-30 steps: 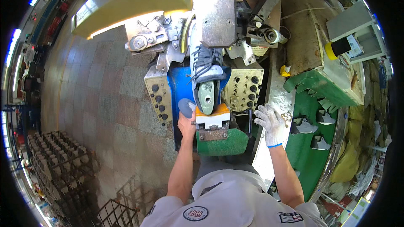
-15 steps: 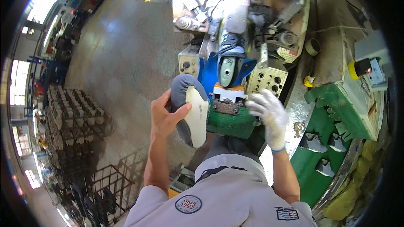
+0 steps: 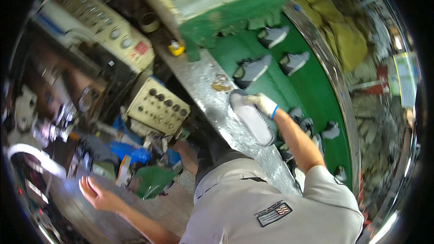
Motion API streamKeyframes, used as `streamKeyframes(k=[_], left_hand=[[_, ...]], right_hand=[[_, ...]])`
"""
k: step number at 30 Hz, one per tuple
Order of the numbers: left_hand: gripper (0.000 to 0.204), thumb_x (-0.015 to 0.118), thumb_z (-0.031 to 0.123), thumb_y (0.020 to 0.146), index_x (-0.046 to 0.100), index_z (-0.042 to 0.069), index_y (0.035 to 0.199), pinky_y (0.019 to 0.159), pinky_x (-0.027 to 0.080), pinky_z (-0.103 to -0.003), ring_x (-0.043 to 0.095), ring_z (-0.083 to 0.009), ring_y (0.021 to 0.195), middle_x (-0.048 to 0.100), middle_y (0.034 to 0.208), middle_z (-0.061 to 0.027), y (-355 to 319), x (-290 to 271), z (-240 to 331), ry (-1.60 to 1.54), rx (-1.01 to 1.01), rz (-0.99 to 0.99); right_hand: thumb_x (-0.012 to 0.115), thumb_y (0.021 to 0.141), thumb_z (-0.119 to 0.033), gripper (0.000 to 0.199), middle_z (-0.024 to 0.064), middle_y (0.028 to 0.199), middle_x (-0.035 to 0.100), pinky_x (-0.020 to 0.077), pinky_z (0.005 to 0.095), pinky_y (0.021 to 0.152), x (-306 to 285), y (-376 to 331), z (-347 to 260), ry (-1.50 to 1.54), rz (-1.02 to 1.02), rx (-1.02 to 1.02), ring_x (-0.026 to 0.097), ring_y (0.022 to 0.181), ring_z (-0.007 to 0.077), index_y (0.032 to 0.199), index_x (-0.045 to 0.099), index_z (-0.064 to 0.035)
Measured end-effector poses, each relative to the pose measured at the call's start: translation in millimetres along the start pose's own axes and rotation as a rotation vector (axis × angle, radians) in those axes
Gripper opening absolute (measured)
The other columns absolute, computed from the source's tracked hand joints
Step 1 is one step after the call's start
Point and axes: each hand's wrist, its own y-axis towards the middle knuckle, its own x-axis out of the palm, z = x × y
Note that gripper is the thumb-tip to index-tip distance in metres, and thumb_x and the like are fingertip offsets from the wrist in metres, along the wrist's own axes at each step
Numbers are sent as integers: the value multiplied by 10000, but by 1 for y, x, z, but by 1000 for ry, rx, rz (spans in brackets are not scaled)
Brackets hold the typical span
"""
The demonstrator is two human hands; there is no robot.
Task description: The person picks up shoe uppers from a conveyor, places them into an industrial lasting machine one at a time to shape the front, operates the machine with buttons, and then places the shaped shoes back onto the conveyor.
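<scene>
My gloved right hand (image 3: 261, 104) is closed on the heel or toe end of a grey shoe upper (image 3: 253, 122). Its pale underside faces up, with a toothed-looking seam along the rim. The upper is over the metal ledge (image 3: 217, 113); whether it touches the ledge I cannot tell. My bare left hand (image 3: 101, 199) reaches out at the lower left, fingers stretched and holding nothing. The nearest thing to it is the machine, with a green guard (image 3: 154, 181) and blue parts (image 3: 131, 151).
Several grey shoes lie on the green conveyor belt (image 3: 275, 92), among them a grey-white shoe (image 3: 253, 70). A control box with knobs (image 3: 158, 106) and a long panel (image 3: 99, 22) stand at left. A green-sided bench (image 3: 235, 13) spans the belt. Cloth heaps (image 3: 343, 40) lie beyond it.
My view has swung right, from the machine toward the belt. My left hand, which held a shoe upper, is now free. My right hand, free before, now grips a shoe upper.
</scene>
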Motion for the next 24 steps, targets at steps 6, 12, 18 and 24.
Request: streamKeyframes(k=[6, 12, 18, 24], left_hand=[[992, 860, 536, 707, 500, -95, 1382, 1037, 432, -467, 582, -347, 1128, 605, 1283, -237, 3, 43, -83, 511, -272, -92], [437, 863, 324, 756, 633, -22, 619, 493, 374, -350, 372, -155, 488, 534, 558, -48, 4, 54, -45, 108, -331, -296], [407, 826, 276, 783, 663, -97, 804, 591, 464, -290, 520, -117, 640, 604, 695, -69, 49, 14, -119, 386, -352, -471], [416, 809, 240, 796, 670, -129, 927, 652, 501, -276, 578, -107, 730, 643, 787, -88, 28, -37, -113, 57, -315, -732]], right_hand=[[663, 748, -767, 981, 272, 1231, 652, 490, 404, 984, -120, 57, 119, -607, 590, 459, 639, 1145, 377, 1231, 624, 86], [856, 772, -310, 619, 198, 1166, 691, 508, 375, 963, -58, 240, 172, 433, 1125, 325, 670, 1049, 285, 1202, 630, 74], [842, 789, -252, 555, 170, 1173, 689, 544, 434, 937, -15, 159, 92, 1357, 254, -78, 685, 1016, 291, 1207, 629, 44], [756, 886, -295, 521, 78, 1294, 635, 426, 383, 1093, 125, 34, -2, 1647, -548, -256, 577, 1216, 204, 1317, 594, -52]])
